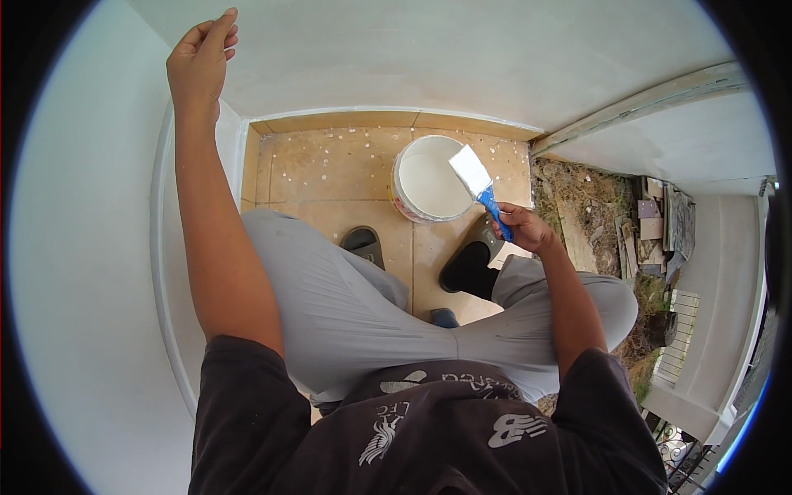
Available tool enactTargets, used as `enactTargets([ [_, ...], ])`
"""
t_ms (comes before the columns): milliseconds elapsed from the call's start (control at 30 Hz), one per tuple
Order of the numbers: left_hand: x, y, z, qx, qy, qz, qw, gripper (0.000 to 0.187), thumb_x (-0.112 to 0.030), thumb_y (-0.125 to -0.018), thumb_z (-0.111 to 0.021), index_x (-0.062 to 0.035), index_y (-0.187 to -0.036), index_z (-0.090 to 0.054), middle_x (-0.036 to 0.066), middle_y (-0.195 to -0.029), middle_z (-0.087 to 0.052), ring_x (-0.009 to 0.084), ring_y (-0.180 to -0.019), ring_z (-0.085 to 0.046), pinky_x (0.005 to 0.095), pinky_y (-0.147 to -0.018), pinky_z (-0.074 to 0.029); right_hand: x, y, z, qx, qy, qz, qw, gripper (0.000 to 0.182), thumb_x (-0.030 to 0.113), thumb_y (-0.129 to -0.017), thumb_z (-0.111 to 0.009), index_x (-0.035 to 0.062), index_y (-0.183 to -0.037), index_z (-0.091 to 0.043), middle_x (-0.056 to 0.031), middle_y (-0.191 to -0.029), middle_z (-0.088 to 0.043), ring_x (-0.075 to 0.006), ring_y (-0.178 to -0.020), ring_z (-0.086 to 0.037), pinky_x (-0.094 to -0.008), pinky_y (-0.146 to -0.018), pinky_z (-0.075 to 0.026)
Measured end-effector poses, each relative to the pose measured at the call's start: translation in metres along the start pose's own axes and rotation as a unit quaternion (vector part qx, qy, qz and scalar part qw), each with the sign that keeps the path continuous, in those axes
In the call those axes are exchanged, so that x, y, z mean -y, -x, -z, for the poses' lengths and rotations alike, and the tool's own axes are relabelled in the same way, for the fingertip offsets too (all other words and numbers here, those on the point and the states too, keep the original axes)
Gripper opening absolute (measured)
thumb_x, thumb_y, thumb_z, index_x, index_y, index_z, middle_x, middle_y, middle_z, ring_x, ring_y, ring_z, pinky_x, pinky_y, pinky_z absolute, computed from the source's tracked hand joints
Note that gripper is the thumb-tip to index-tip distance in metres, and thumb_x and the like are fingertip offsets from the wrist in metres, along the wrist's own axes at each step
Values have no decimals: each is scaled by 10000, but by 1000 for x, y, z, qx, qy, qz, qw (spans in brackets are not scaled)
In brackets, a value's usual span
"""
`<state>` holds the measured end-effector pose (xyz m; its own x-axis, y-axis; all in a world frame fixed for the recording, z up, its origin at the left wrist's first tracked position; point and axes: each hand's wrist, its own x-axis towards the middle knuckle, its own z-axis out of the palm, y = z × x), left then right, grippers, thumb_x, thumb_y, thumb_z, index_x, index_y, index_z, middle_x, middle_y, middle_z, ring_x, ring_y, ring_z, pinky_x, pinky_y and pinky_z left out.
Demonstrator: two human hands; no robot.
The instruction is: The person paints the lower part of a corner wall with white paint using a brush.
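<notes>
A paint brush (pixel 485 190) with a blue handle and white-coated bristles is in my right hand (pixel 525 227), fingers wrapped round the handle. Its bristles point up and left, overlapping the right rim of a white paint bucket (pixel 404 200). White paint shows inside the bucket, which stands on the tiled floor (pixel 330 165) in front of me. My left hand (pixel 202 62) is raised high at the upper left, in front of the pale wall (pixel 371 58). Its fingers are drawn together in a pinch, and I cannot tell what, if anything, is between them.
White drips speckle the tan tiles around the bucket. A second wall (pixel 82 247) runs close along my left side. To the right, beyond the tile edge, lie dry grass and stacked boards (pixel 652 219). My slippers (pixel 363 245) are on the tiles below my knees.
</notes>
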<state>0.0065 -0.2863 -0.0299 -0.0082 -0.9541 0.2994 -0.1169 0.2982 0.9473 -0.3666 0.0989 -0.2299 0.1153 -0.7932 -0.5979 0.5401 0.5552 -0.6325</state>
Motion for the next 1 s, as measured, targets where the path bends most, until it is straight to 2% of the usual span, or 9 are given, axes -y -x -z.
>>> enactTargets([
  [233, -1, 1, 0, -1, -1, -6, 1000, 296, -332, -829, -738, -52, -912, -695, 37, -843, -690, 105, -823, -643, 255, -793, -522, -3, -3, -13, -17, 10, 5, 1000, 315, 105, -946, -550, 48, -1255, -535, -47, -888, -606, -136, -754, -595, -280, -709, -505],
  [367, -2, 2, -2, -2, -1, -3, 1000, 290, -332, -828, -740, -54, -894, -695, 31, -833, -686, 98, -811, -637, 249, -785, -518, 6, -14, -66, 12, -34, 67, 997, 340, 107, -962, -526, 61, -1295, -474, -56, -930, -587, -138, -769, -576, -276, -681, -499],
  [467, -5, 4, -6, 1, 1, 0, 1000, 284, -331, -828, -740, -56, -877, -693, 26, -823, -682, 94, -801, -633, 247, -777, -515, 10, -39, -111, -26, -53, 143, 988, 289, 83, -960, -532, 88, -1240, -459, -71, -940, -593, -141, -778, -563, -274, -678, -497],
  [667, -12, 8, -9, 2, 11, 2, 1000, 269, -317, -833, -736, -56, -875, -685, 24, -814, -673, 94, -793, -628, 247, -764, -508, 9, -138, -174, -231, -114, 277, 926, 244, 37, -948, -526, 77, -1158, -407, -86, -912, -570, -137, -754, -534, -283, -635, -471],
  [733, -14, 9, -7, -2, 19, 8, 1000, 267, -311, -835, -734, -53, -884, -683, 26, -816, -672, 96, -797, -628, 247, -762, -506, 11, -168, -195, -312, -101, 283, 901, 251, 12, -936, -503, 72, -1153, -393, -84, -883, -554, -136, -735, -522, -281, -615, -459],
  [767, -14, 7, -5, -3, 22, 5, 1000, 268, -308, -837, -733, -51, -887, -682, 28, -820, -672, 99, -801, -628, 248, -762, -506, 9, -184, -201, -323, -101, 287, 896, 276, -1, -924, -496, 60, -1168, -380, -90, -889, -529, -138, -738, -507, -284, -616, -440],
  [867, -13, 6, 2, -4, 27, 4, 1000, 269, -303, -842, -730, -43, -888, -678, 34, -829, -670, 107, -809, -627, 254, -762, -506, 10, -225, -226, -441, 29, 269, 855, 305, 6, -913, -506, 46, -1183, -369, -99, -906, -501, -153, -750, -494, -309, -630, -427],
  [1000, -13, 7, 6, -10, 26, 7, 1000, 265, -295, -846, -727, -36, -874, -677, 37, -829, -665, 115, -813, -623, 260, -761, -505, -1, -283, -254, -480, 88, 332, 807, 279, -14, -883, -490, 32, -1141, -396, -150, -912, -509, -245, -767, -529, -380, -701, -441],
])
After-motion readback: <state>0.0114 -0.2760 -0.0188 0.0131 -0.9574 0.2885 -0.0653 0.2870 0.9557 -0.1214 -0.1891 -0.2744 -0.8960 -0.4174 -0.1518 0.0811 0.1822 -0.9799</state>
